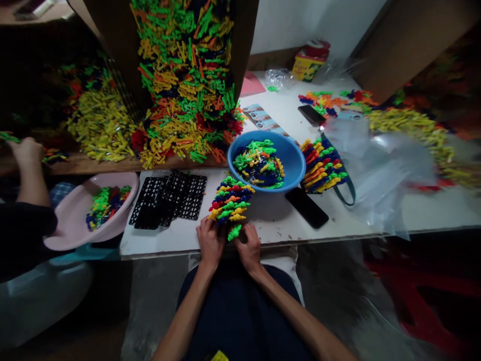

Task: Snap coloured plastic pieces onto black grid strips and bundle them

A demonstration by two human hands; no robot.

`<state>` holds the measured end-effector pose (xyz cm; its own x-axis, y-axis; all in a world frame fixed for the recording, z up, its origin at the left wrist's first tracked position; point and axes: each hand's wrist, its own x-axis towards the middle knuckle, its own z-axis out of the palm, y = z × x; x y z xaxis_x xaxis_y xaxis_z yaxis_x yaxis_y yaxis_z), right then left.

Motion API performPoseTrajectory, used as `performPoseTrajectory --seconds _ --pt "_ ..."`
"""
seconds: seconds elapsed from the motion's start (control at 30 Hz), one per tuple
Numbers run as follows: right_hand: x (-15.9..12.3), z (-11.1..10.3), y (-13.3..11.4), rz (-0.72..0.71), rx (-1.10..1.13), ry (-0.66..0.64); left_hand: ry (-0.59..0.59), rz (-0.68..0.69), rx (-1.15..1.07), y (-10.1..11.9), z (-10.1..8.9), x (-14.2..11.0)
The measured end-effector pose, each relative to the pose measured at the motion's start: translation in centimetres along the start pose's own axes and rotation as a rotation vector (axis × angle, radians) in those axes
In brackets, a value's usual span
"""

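My left hand and my right hand are both closed on the near end of a black grid tray filled with rows of small coloured plastic toy pieces. The tray tilts up from the front edge of the white table. A green piece sits between my fingertips at the tray's lower end. Just behind it stands a blue bowl holding loose green, yellow and blue pieces.
Empty black grid trays lie left of my hands. A dark phone and another filled tray lie to the right, beside clear plastic bags. A large heap of coloured pieces rises behind. Another person's hand and a pink bowl are at left.
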<state>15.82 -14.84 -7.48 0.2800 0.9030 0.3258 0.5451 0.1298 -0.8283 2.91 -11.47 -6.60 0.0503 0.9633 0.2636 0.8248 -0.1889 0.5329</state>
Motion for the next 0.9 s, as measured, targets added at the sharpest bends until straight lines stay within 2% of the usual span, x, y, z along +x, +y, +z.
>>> performPoseTrajectory --seconds 0.2,0.4,0.6,0.9 --pt "0.2 -0.7 0.4 0.043 0.029 0.02 -0.033 -0.012 -0.137 1.4 0.4 -2.2" --pt "0.3 -1.3 1.1 -0.027 -0.085 0.0 -0.101 0.01 -0.242 1.3 0.1 -3.6" --pt "0.5 -1.1 1.7 -0.117 -0.23 0.016 -0.086 0.016 -0.211 0.8 0.3 -3.4" --pt "0.5 -1.3 1.8 -0.039 -0.152 0.003 -0.128 0.074 -0.11 0.9 0.1 -3.6"
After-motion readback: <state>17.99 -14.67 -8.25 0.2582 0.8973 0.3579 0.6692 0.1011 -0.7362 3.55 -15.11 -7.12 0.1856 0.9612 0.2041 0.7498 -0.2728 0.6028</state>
